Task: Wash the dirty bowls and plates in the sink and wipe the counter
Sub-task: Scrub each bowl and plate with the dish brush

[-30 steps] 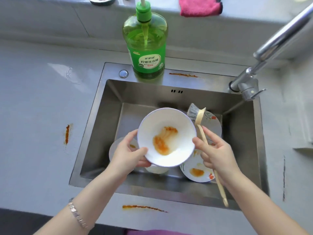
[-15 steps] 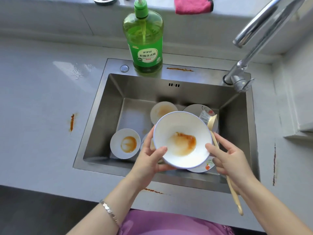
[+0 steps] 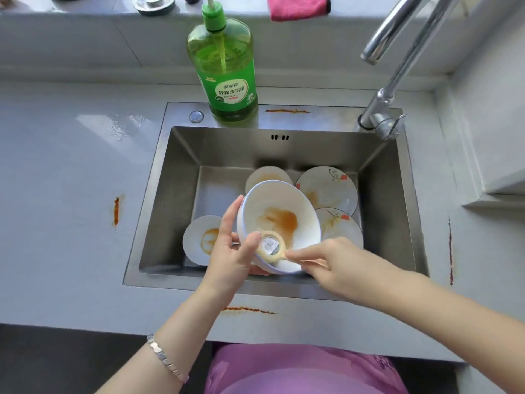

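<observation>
L hand (image 3: 230, 247): grips white bowl (image 3: 284, 200) at its L rim; thumb hooked over the rim to the inside, fingers spread along the outer wall.
R hand (image 3: 326, 261): fist closed round handle of dish brush (image 3: 271, 245); handle mostly hidden in the grip.
Brush head: cream, round, back side up w/ barcode sticker. Sits inside the bowl against the near wall, just beside L thumb.
Bowl: blue edge, tilted twd camera, held up over the sink (image 3: 227, 149). Orange-brown smear across centre.
Sink, L side: small dish (image 3: 199, 240) w/ orange ring stain, partly behind L hand.
Sink, back: rear dish (image 3: 267, 173), stained, partly behind the bowl.
Sink, R side: rear plate (image 3: 331, 189) and front plate (image 3: 343, 227), both patterned and smeared, front one overlapping the rear.
Soap bottle (image 3: 227, 75): green, pump top, upright on sink's back ledge.
Tap (image 3: 397, 66): mounted at back R corner.
Counter (image 3: 56, 166): grey; orange streak (image 3: 116, 211) L of sink, more on the back ledge, on the front edge and at far R.
Pink cloth (image 3: 298, 7): on the sill behind.
</observation>
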`<state>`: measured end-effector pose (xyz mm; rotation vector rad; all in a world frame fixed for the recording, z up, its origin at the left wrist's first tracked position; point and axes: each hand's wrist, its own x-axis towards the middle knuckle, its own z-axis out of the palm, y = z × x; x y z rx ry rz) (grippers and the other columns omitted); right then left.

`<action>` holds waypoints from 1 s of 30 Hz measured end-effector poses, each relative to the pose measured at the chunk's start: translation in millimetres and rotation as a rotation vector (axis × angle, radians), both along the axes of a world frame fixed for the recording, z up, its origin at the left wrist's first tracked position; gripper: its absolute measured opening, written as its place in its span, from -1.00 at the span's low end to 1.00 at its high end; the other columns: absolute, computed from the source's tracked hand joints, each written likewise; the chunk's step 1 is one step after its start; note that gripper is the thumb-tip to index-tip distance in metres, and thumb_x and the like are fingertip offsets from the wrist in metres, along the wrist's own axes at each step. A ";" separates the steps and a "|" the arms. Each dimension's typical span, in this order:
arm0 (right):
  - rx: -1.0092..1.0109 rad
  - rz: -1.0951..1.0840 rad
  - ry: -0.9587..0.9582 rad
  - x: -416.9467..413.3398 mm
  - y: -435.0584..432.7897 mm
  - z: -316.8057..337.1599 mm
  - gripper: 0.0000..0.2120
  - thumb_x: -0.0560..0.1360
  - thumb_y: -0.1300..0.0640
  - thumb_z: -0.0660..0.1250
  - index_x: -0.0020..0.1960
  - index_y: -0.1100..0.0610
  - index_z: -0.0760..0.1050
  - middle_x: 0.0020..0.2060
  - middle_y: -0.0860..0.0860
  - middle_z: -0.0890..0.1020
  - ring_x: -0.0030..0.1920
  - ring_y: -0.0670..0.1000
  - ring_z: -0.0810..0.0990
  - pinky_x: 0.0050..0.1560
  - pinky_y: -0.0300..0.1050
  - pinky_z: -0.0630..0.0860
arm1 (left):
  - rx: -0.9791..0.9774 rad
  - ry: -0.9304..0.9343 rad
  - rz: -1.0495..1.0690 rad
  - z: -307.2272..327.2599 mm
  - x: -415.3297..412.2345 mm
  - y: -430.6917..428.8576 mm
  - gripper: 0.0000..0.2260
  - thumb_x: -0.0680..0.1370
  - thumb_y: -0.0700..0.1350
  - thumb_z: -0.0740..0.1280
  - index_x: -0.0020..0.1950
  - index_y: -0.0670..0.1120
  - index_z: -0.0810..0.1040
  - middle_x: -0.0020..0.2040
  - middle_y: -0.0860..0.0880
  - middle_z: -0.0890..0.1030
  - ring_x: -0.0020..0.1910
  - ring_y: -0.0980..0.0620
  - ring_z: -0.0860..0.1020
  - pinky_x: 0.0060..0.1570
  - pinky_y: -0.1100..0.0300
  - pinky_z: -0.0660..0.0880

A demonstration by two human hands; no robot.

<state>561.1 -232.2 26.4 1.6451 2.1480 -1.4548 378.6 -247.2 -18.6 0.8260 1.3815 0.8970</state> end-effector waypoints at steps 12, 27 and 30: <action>0.017 -0.103 0.080 -1.6 10.9 -3.1 -0.74 0.56 0.06 0.22 0.19 -0.17 0.53 0.17 -0.14 0.60 0.20 -0.11 0.52 0.20 -0.17 0.44 | 0.012 -0.017 -0.058 8.6 -0.5 0.4 -0.46 0.23 0.04 0.35 0.16 0.42 0.36 -0.21 0.02 0.63 -0.20 -0.05 0.63 -0.26 -0.01 0.63; -0.053 -0.104 0.079 2.9 5.5 -2.9 -0.72 0.57 0.11 0.21 0.23 -0.08 0.53 -0.09 -0.28 0.62 -0.09 -0.28 0.52 -0.04 -0.42 0.36 | 0.004 0.015 0.037 17.2 -2.1 12.0 -0.54 0.51 -0.20 0.28 0.18 0.35 0.33 -0.19 -0.07 0.56 -0.31 0.10 0.63 -0.45 0.12 0.57; -0.041 -0.145 0.085 6.0 17.5 -2.1 -0.72 0.58 0.12 0.20 0.20 -0.12 0.53 -0.19 -0.32 0.64 -0.18 -0.33 0.52 -0.25 -0.55 0.37 | -0.016 -0.002 -0.006 16.2 5.4 7.1 -0.50 0.32 -0.05 0.32 0.15 0.39 0.33 -0.23 -0.05 0.57 -0.25 0.03 0.63 -0.39 0.05 0.60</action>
